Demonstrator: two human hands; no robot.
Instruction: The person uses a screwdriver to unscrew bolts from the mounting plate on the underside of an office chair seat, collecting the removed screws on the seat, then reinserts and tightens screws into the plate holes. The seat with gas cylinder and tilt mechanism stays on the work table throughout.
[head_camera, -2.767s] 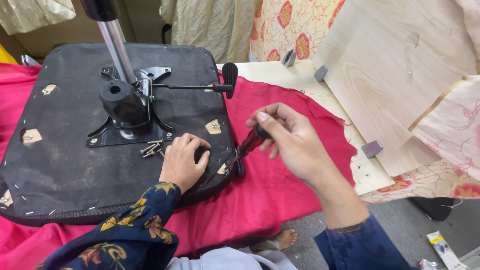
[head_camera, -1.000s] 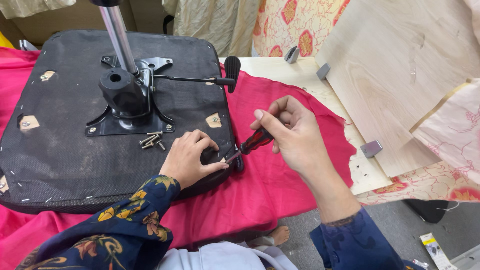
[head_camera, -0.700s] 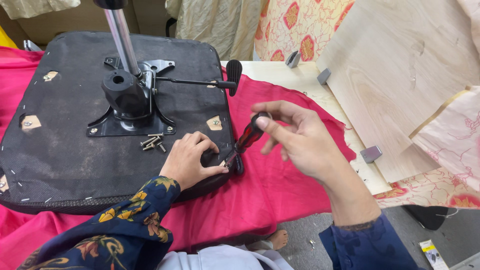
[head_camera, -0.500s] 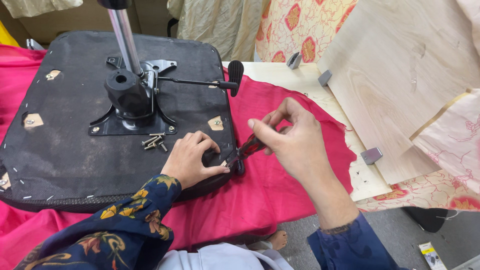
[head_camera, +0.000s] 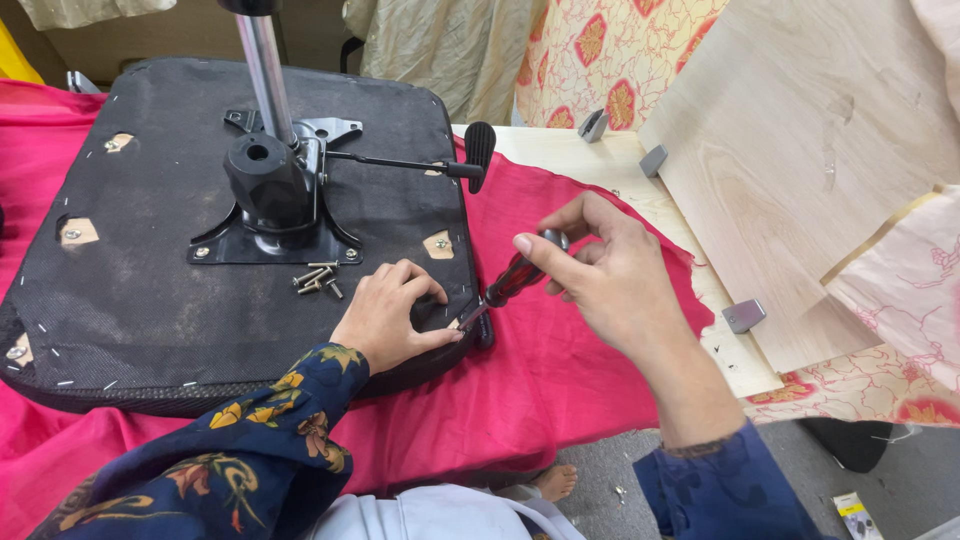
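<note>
An upturned black chair seat (head_camera: 140, 280) lies on red cloth, its black metal mechanism plate (head_camera: 275, 215) and chrome post (head_camera: 265, 65) pointing up. My left hand (head_camera: 390, 315) presses flat on the seat's near right edge, fingers bent beside the spot where the tool tip meets it. My right hand (head_camera: 600, 275) grips a red-and-black handled screwdriver (head_camera: 510, 282), angled down-left with its tip at the seat's corner. Several loose screws (head_camera: 318, 280) lie on the seat just left of my left hand.
A black lever with a paddle knob (head_camera: 478, 155) sticks out right from the mechanism. Light wooden panels (head_camera: 800, 170) with grey brackets (head_camera: 745, 315) lean at the right. Floral fabric (head_camera: 600, 60) hangs behind. The red cloth (head_camera: 560, 380) drapes over the table edge.
My right hand has kept working the screwdriver at the seat's corner, fingers shifting around the handle. My left hand stays pressed on the seat edge. The view has drifted slightly.
</note>
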